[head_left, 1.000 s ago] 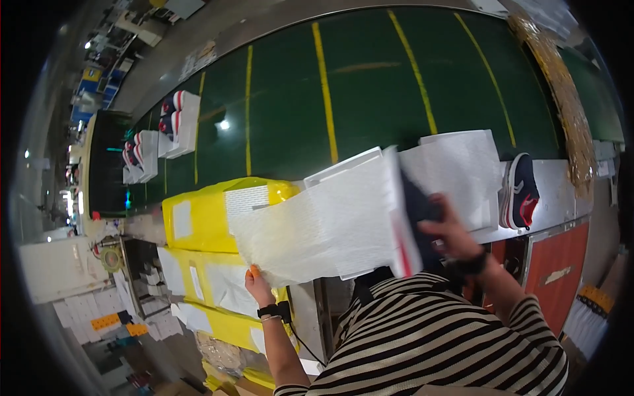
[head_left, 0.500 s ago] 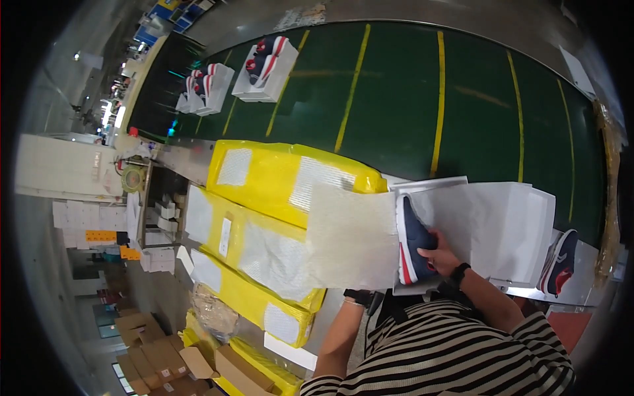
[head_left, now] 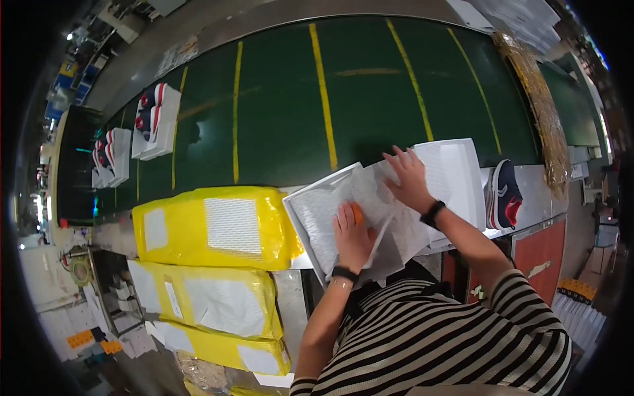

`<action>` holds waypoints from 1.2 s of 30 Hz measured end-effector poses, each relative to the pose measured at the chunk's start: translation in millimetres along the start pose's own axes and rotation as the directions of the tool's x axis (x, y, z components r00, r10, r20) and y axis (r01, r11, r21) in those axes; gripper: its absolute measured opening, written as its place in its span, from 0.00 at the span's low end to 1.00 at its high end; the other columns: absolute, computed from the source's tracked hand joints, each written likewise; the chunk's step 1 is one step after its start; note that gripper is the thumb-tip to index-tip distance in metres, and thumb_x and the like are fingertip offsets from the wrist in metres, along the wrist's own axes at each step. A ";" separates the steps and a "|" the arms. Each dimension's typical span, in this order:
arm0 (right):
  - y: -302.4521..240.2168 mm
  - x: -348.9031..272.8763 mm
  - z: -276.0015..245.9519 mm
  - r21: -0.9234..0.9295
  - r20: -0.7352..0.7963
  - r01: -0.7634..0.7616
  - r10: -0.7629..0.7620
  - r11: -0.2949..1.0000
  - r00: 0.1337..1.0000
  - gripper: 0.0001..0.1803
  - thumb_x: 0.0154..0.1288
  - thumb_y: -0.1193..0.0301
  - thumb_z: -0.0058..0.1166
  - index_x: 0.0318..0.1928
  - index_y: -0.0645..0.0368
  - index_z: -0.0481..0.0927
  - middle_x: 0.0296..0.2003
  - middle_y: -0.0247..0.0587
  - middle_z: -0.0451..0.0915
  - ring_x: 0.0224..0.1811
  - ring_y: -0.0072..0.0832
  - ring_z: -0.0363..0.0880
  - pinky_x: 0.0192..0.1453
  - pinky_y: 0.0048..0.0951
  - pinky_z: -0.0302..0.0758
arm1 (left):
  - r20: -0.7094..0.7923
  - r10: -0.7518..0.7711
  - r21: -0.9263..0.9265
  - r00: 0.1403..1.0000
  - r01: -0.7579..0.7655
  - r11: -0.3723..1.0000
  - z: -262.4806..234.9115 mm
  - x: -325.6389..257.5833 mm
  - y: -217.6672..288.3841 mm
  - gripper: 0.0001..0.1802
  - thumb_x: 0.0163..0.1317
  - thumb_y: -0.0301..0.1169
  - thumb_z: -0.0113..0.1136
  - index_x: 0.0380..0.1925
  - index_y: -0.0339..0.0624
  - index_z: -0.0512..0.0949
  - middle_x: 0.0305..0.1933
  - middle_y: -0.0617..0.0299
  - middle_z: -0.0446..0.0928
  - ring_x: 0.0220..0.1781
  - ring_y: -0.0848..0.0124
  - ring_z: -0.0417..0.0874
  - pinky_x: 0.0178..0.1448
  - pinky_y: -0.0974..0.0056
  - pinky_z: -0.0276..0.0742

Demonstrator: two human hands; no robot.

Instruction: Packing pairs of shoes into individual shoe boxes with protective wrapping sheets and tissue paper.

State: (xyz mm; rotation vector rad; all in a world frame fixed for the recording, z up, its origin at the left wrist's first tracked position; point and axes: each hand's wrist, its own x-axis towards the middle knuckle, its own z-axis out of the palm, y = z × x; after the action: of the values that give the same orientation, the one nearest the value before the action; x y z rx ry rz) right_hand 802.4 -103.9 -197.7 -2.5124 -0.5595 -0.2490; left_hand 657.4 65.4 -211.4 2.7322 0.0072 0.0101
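White tissue paper lies crumpled over an open white shoebox in front of me. My left hand presses flat on the paper, with a small orange patch at its index finger that I cannot make out. Farther right, my right hand rests on the same paper, fingers spread, beside the white box lid. No shoe shows in the box; the paper hides what lies beneath. A navy shoe with red lining and a white sole stands on the metal ledge right of the lid.
A green conveyor belt with yellow cross lines runs beyond the box. Boxes with navy and red shoes stand on its far left. Yellow-wrapped bundles lie to my left. A taped cardboard strip crosses the belt's right end.
My right hand has let go of the navy shoe in the box and now lies on the tissue paper. My left hand has come up onto the paper. The view has turned rightward.
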 end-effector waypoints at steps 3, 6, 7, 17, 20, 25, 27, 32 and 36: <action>26.0 23.8 28.8 -0.201 0.242 0.061 -0.011 0.978 0.970 0.18 0.59 0.55 0.60 0.47 0.49 0.84 0.59 0.45 0.75 0.69 0.61 0.57 0.70 0.62 0.53 | 0.118 -0.071 0.271 0.991 0.037 0.962 30.2 0.9 -10.2 0.42 0.55 0.41 0.64 0.66 0.28 0.64 0.73 0.40 0.59 0.75 0.47 0.57 0.76 0.45 0.49; 96.6 15.2 33.5 0.002 0.261 0.142 -0.138 0.990 0.955 0.09 0.57 0.58 0.58 0.29 0.47 0.85 0.44 0.35 0.81 0.59 0.41 0.73 0.71 0.64 0.53 | 0.236 0.044 -0.002 0.971 -0.045 0.999 -8.3 8.9 25.7 0.45 0.52 0.42 0.68 0.66 0.28 0.63 0.72 0.40 0.61 0.76 0.49 0.57 0.77 0.44 0.49; 76.6 17.9 29.5 -0.106 0.077 0.133 -0.125 0.985 0.989 0.06 0.56 0.61 0.59 0.29 0.46 0.83 0.44 0.37 0.80 0.61 0.45 0.70 0.71 0.61 0.55 | 0.295 0.044 -0.012 0.954 -0.043 0.999 -24.5 6.2 32.7 0.45 0.52 0.43 0.68 0.66 0.29 0.63 0.72 0.39 0.60 0.76 0.49 0.57 0.77 0.44 0.48; 151.7 -170.7 -162.2 -0.079 -0.530 -0.443 0.339 0.893 0.777 0.29 0.40 0.69 0.77 0.45 0.51 0.78 0.61 0.54 0.67 0.67 0.50 0.62 0.69 0.54 0.57 | 0.469 -0.082 0.410 0.879 -0.135 0.902 -16.0 14.0 46.7 0.40 0.55 0.46 0.64 0.64 0.32 0.69 0.67 0.42 0.69 0.75 0.51 0.61 0.78 0.41 0.40; 173.6 -227.8 -211.6 -0.463 -0.467 -0.682 0.498 0.566 0.731 0.24 0.42 0.70 0.74 0.42 0.55 0.78 0.52 0.49 0.75 0.55 0.48 0.74 0.56 0.44 0.71 | 0.382 -0.141 0.248 0.913 0.046 0.968 -48.0 -0.1 26.8 0.33 0.57 0.43 0.65 0.58 0.32 0.75 0.55 0.40 0.79 0.63 0.51 0.76 0.73 0.43 0.58; 234.7 -233.1 -231.1 0.264 -0.193 -0.644 0.694 0.718 0.694 0.18 0.49 0.78 0.68 0.41 0.61 0.76 0.40 0.46 0.81 0.38 0.39 0.81 0.42 0.32 0.77 | 0.200 -0.237 -0.287 0.951 0.288 0.914 -80.7 8.1 65.4 0.21 0.62 0.35 0.65 0.52 0.33 0.80 0.44 0.44 0.83 0.45 0.49 0.84 0.50 0.55 0.79; 179.8 -179.1 -269.6 0.157 -0.177 -0.487 0.509 0.859 0.842 0.16 0.47 0.79 0.67 0.36 0.62 0.76 0.47 0.48 0.80 0.37 0.43 0.81 0.42 0.36 0.78 | -0.007 0.079 -0.157 0.997 -0.079 0.984 -88.8 10.7 84.5 0.22 0.62 0.29 0.64 0.56 0.34 0.77 0.50 0.47 0.81 0.43 0.56 0.83 0.47 0.60 0.79; 52.7 -106.9 -301.4 0.072 0.048 0.058 -0.061 0.996 0.997 0.09 0.44 0.79 0.64 0.25 0.62 0.75 0.55 0.52 0.77 0.41 0.47 0.82 0.42 0.38 0.80 | 0.072 0.734 0.245 0.675 -0.725 0.643 -130.7 35.7 192.7 0.30 0.49 0.29 0.64 0.57 0.51 0.78 0.58 0.66 0.76 0.39 0.69 0.76 0.39 0.63 0.75; 6.9 -78.4 -254.7 0.531 0.289 0.124 -0.317 0.838 0.904 0.13 0.50 0.74 0.66 0.37 0.60 0.78 0.56 0.47 0.78 0.44 0.42 0.83 0.44 0.35 0.80 | 0.135 0.615 0.323 0.776 -0.622 0.713 -166.7 14.4 185.7 0.22 0.48 0.34 0.58 0.48 0.56 0.82 0.44 0.75 0.76 0.32 0.73 0.71 0.30 0.69 0.72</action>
State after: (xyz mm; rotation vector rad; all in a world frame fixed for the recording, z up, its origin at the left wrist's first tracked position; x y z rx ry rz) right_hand 720.1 -276.1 -11.5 -1.9781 -0.9396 0.2677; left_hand 671.2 -38.5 15.5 2.9394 -1.0159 0.1935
